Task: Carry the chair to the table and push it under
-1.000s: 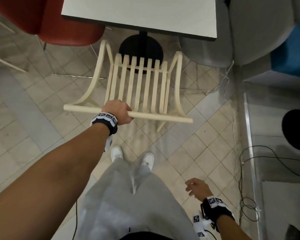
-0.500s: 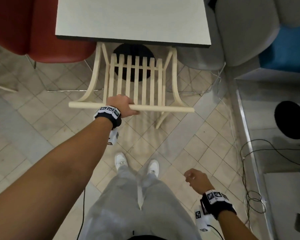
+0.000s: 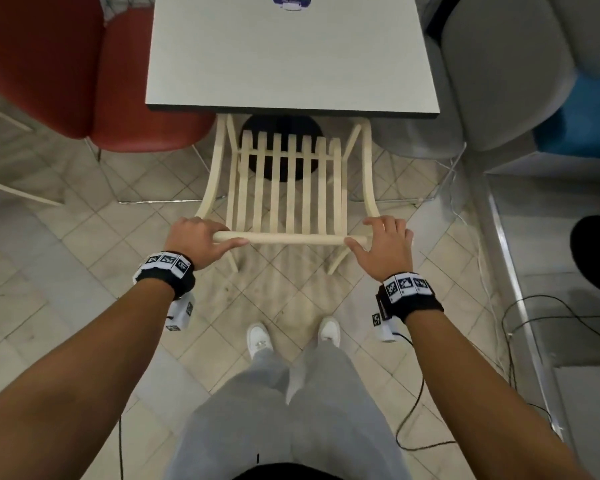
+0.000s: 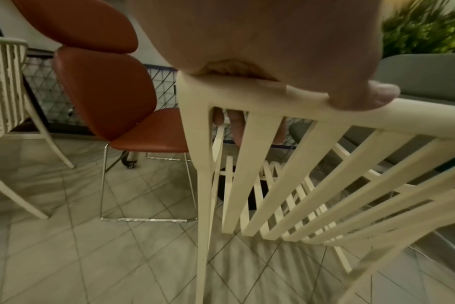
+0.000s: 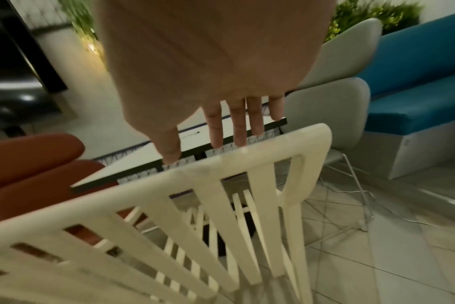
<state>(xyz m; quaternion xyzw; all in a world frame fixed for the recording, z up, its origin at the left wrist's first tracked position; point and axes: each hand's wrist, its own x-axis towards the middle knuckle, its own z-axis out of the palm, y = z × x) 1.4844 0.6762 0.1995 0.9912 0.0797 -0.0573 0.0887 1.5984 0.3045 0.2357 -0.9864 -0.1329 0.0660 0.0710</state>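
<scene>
A cream slatted chair stands on the tiled floor, its front end under the near edge of the white table. My left hand grips the left end of the chair's top rail; its fingers curl round behind and the thumb lies on top. My right hand is at the right end of the rail with the thumb along it. Its fingers reach straight forward over the rail, not curled round it.
A red chair stands left of the table and a grey chair right of it, with a blue bench beyond. The table's black round base sits under it. Cables trail over the floor at right. Another cream chair stands far left.
The chair has moved forward, so its front is now under the table edge. My right hand rose from beside my leg to the rail. My left hand shifted to the rail's left end.
</scene>
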